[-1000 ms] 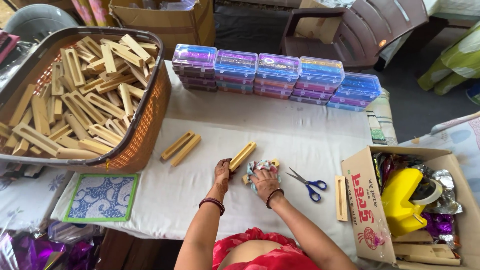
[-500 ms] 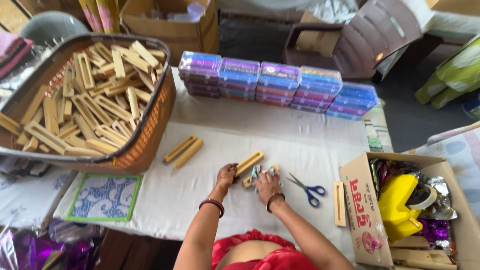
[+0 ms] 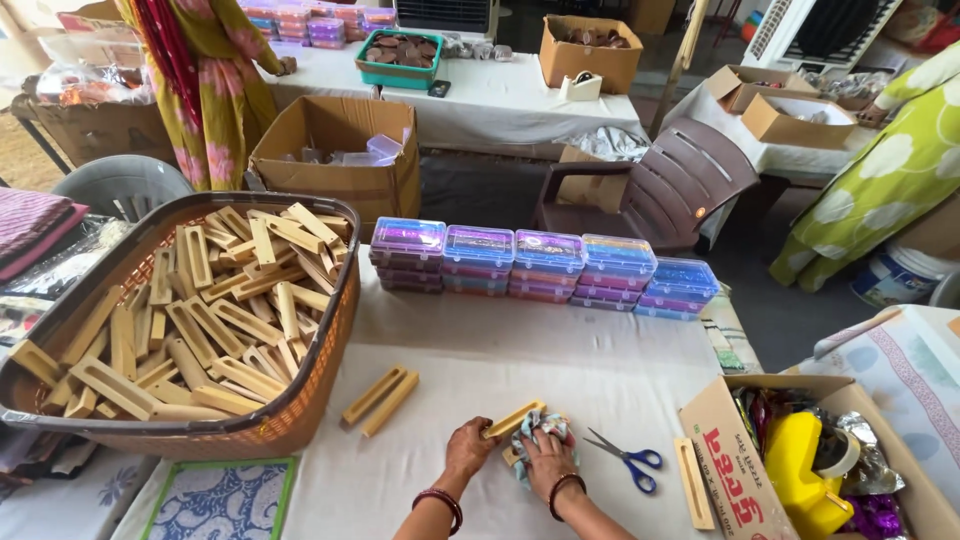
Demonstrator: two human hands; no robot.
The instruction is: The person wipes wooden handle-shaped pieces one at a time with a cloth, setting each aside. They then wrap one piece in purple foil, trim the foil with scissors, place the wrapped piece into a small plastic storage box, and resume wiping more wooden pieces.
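I am working at a table covered with a white cloth (image 3: 600,370) in a crowded packing room, with more cloth-covered tables, cardboard boxes and a brown plastic chair (image 3: 665,190) lying beyond at twelve o'clock.

My left hand (image 3: 468,450) is curling around the near end of a slotted wooden block (image 3: 513,420), fingers closed on it, the block angling up toward one o'clock. My right hand (image 3: 545,465) is pressing down, fingers bent, on a patterned piece of cloth (image 3: 540,428) bunched against that same block; I cannot tell whether the fingers are gripping the cloth or only resting on it. Block and cloth are sitting at the near edge of the table, directly in front of me.

At three o'clock from my hands, just beside them, blue-handled scissors (image 3: 625,458) are lying flat. Further toward three o'clock, a single wooden block (image 3: 692,482) is lying beside an open cardboard box (image 3: 725,460) containing a yellow object and foil wrappers. At ten o'clock, two paired wooden blocks (image 3: 380,400) are lying side by side, touching. Beyond them, a large woven basket (image 3: 300,400) is holding a heap of similar blocks. At twelve o'clock, stacked clear plastic cases (image 3: 545,265) with coloured lids are forming a row.
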